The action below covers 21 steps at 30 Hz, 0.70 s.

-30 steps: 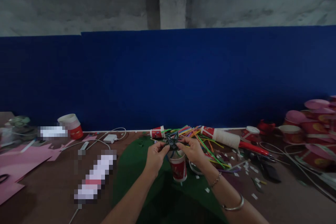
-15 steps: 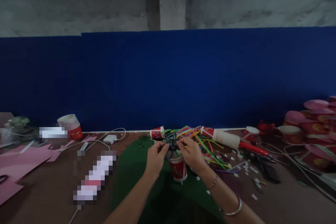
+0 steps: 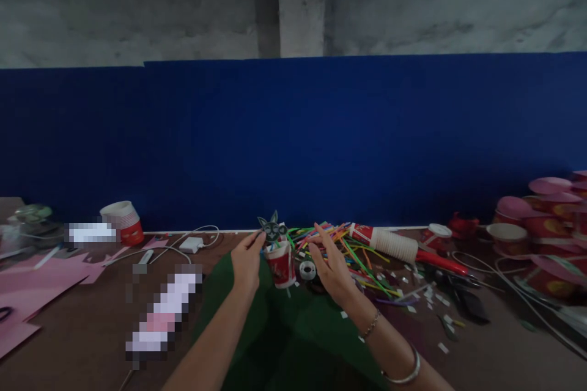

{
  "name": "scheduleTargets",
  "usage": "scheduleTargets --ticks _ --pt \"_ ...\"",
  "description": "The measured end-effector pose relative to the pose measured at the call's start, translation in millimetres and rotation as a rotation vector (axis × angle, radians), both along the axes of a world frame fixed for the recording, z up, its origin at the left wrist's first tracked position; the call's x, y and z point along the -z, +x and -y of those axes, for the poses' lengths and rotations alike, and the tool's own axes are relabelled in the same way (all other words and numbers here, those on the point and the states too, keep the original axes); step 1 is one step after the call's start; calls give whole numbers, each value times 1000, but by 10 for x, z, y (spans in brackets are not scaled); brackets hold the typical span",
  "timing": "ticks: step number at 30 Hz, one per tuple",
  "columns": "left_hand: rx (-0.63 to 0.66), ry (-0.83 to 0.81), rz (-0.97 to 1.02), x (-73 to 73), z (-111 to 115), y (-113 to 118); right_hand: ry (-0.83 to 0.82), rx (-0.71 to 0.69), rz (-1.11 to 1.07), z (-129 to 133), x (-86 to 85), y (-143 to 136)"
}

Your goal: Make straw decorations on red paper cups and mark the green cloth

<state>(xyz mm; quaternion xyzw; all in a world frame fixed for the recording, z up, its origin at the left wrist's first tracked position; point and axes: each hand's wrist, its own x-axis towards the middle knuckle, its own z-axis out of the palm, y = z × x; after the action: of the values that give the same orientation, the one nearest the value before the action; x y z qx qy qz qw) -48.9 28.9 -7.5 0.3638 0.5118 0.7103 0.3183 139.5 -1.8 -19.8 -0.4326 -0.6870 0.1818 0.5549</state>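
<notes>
The left hand (image 3: 246,261) has its grip pinched on a dark eared cutout (image 3: 272,230), just right of its fingertips; a red paper cup (image 3: 281,267) sits right below. The cutout looks light and bendy (probably easily creased), best held by its edge. Unlike earlier, the right hand (image 3: 335,266) is off it, loosely open, and cutout and cup are further left.

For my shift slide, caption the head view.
Left hand holds a dark cutout by a red cup; right hand open near colored sticks.

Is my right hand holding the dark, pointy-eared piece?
No, your right hand is open, clearly apart from the dark, pointy-eared piece.
</notes>
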Motion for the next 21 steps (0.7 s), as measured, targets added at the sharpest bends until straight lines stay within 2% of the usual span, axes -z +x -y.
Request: scheduleTargets --ticks 4,10,17,21 --pt "-90 -44 -45 -92 -340 -333 -46 18 -19 -30 -16 12" --pt "-33 -95 -136 -160 -720 -644 -63 8 -17 -59 -5 37" --pt "-67 -109 -232 -111 -1056 -867 -54 -9 -6 -97 21 82" --pt "-55 -125 -215 -55 -1150 -974 -57 8 20 -110 27 92"
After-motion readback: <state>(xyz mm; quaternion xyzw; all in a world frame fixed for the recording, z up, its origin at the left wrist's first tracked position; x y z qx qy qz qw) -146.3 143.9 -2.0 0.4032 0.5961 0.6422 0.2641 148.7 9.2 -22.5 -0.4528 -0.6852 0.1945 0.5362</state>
